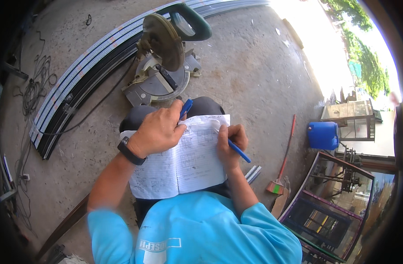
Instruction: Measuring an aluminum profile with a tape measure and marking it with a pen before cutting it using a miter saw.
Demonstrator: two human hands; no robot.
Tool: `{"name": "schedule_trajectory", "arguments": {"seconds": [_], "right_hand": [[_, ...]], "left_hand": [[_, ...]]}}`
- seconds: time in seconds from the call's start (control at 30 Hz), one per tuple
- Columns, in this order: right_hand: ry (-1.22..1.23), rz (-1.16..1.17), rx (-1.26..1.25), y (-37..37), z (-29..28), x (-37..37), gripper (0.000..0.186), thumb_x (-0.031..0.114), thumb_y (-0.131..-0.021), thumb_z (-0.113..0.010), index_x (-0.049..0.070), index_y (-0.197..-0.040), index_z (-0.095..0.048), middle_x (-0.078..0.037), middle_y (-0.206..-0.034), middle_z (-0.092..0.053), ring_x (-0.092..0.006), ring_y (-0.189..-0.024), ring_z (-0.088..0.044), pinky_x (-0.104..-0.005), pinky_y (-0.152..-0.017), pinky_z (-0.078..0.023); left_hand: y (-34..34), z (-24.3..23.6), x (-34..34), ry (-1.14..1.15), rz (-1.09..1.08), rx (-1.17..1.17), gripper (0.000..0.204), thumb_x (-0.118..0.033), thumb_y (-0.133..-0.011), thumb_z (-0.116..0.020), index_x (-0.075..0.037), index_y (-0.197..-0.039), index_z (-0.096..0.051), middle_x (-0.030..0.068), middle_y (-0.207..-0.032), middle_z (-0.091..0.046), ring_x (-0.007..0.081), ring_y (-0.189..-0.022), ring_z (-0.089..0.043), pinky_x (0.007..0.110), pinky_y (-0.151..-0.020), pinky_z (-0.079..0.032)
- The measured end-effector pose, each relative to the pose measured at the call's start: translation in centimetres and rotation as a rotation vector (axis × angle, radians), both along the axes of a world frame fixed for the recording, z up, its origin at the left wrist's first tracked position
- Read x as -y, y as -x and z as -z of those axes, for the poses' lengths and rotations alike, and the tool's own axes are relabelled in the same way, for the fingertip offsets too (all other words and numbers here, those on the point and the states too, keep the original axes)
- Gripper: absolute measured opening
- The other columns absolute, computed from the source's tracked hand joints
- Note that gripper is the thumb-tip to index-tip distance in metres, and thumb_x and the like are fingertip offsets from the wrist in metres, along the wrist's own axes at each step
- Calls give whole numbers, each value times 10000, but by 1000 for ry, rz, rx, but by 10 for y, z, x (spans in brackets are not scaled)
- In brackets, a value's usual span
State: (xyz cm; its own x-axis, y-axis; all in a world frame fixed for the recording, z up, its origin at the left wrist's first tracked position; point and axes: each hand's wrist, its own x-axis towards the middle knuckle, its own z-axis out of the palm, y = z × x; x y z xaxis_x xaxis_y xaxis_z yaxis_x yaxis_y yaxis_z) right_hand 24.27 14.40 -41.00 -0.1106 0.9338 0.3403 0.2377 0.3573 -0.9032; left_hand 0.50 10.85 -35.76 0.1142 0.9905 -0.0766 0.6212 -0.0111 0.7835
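Observation:
An open lined notebook (197,180) with small hand-drawn grids rests on my dark-trousered lap. My left hand (159,134), with a black band on its wrist, is above the left page, closed around a short blue pen-like piece (187,106); whether it is a pen or a cap I cannot tell. My right hand (232,143) grips a blue pen (240,152) over the right page, its upper end near the page's drawings. Beyond my knees sits a mitre saw (164,83) with a green handle and a round blade guard.
Long metal strips (60,101) lie along the left, near tangled cables (32,94). At right are a red-handled broom (275,185), a blue plastic container (322,135), a glass cabinet (349,119) and stacked frames (318,220). Bright daylight and greenery (366,66) show at upper right.

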Motion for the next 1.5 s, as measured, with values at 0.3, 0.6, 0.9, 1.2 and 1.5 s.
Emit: {"name": "schedule_trajectory", "arguments": {"seconds": [0.3,0.6,0.9,1.2,1.5], "right_hand": [[-4,-1,112,3,-2,1,285,69,-892,-715,59,-703,-502,9,-584,-537,-32,-524,-438,-212,-468,-359],[-4,14,131,5,-2,1,293,79,-885,-721,56,-697,-498,3,-582,-535,-35,-521,-429,-224,-473,-362],[0,-25,184,3,-3,0,291,43,-907,-689,73,-710,-476,35,-621,-517,-15,-549,-438,-206,-491,-357],[70,60,-60,-3,-28,4,266,117,-962,-653,83,-776,-468,6,-653,-545,-28,-566,-440,-194,-527,-364],[69,-106,68,0,-18,39,281,27,-890,-698,55,-717,-478,-15,-599,-546,-46,-517,-457,-220,-474,-365]], "left_hand": [[0,0,0,-10,6,-13,295,-171,-877,-663,-27,-1052,-475,194,-875,-657,384,-818,-679,454,-721,-523],[1,1,0,-18,9,-10,288,-167,-880,-660,-29,-1046,-470,195,-869,-659,383,-805,-685,456,-706,-525],[1,0,1,-29,3,-3,283,-164,-881,-656,-22,-1041,-470,199,-864,-658,387,-809,-684,452,-703,-525],[-1,5,2,-43,-18,-1,294,-159,-877,-656,-11,-1055,-473,210,-874,-661,394,-821,-685,460,-728,-525],[-12,10,-7,-102,-66,91,277,-119,-879,-647,3,-1061,-477,222,-882,-664,405,-827,-689,446,-737,-529]]}}
